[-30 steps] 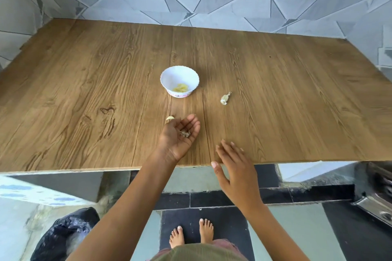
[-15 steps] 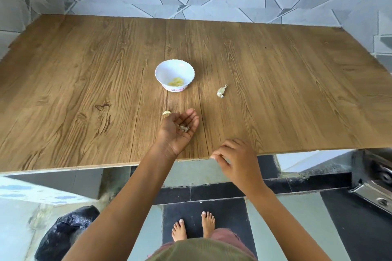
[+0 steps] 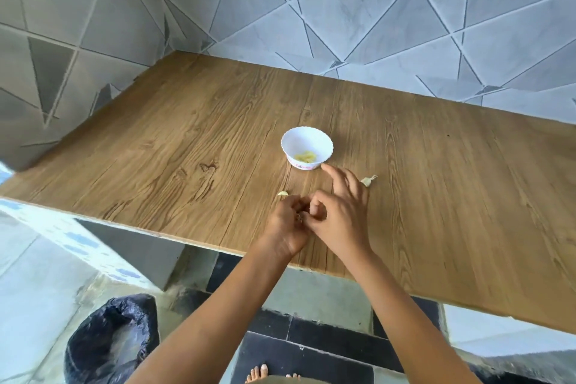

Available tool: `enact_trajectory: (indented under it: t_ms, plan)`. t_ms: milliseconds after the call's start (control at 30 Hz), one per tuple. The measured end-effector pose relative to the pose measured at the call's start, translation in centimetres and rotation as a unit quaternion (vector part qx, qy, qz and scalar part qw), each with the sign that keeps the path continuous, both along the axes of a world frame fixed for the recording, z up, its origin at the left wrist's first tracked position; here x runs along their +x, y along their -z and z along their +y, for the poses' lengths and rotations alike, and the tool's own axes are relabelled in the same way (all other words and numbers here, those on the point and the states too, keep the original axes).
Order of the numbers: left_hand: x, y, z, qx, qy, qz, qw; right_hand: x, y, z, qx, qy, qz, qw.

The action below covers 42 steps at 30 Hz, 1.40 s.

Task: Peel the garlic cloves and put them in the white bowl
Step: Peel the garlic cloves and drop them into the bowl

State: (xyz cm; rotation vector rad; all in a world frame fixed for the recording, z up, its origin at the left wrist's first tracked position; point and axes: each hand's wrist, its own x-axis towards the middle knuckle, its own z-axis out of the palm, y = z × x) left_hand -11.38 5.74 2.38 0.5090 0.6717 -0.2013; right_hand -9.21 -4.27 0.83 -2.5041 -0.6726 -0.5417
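Both hands now meet over the near edge of the surface (image 3: 193,134): the right hand (image 3: 339,218), which hung free half a second ago, has come across and pinches at something small in the curled left hand (image 3: 288,221). I judge that peeling has resumed. What they grip is mostly hidden and too small to name, probably a clove or skin. The white bowl (image 3: 307,146) holds yellowish peeled garlic cloves (image 3: 305,157). One unpeeled clove (image 3: 368,180) lies beside the right hand, and a scrap (image 3: 282,193) peeks past the left.
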Motion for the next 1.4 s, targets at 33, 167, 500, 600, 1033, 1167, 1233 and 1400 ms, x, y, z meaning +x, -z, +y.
enact_trajectory:
  t_ms: [33,167,500,600,1033,1167,1233,1400]
  plan:
    - [0.0,-0.2,-0.1,0.003,-0.007,0.001,1.000,0.2,0.1,-0.1,0.004,-0.003,0.009,1.000]
    - [0.0,-1.1,-0.9,-0.016,-0.032,-0.007,0.999,1.1,0.4,-1.1,0.035,-0.058,0.045,0.997]
    - [0.0,-0.5,-1.3,-0.045,-0.062,-0.014,0.997,0.8,0.1,-2.1,0.271,-0.101,0.151,0.945]
    - [-1.1,-0.8,0.3,-0.062,-0.100,-0.020,0.993,0.1,0.3,-1.0,0.310,-0.120,0.220,0.917]
    - [-18.0,1.7,18.0,0.007,-0.431,-0.001,0.902,-9.9,2.9,19.2,0.221,-0.374,0.334,0.836]
    - [-23.1,5.3,25.2,0.008,-0.476,0.027,0.879,-14.2,6.6,27.2,0.170,-0.391,0.397,0.813]
    - [-25.1,7.9,29.4,-0.001,-0.479,0.054,0.876,-16.1,9.1,31.1,0.143,-0.377,0.425,0.811]
    - [-28.1,17.2,38.9,0.006,-0.453,0.173,0.875,-19.1,17.6,40.1,0.089,-0.309,0.499,0.804]
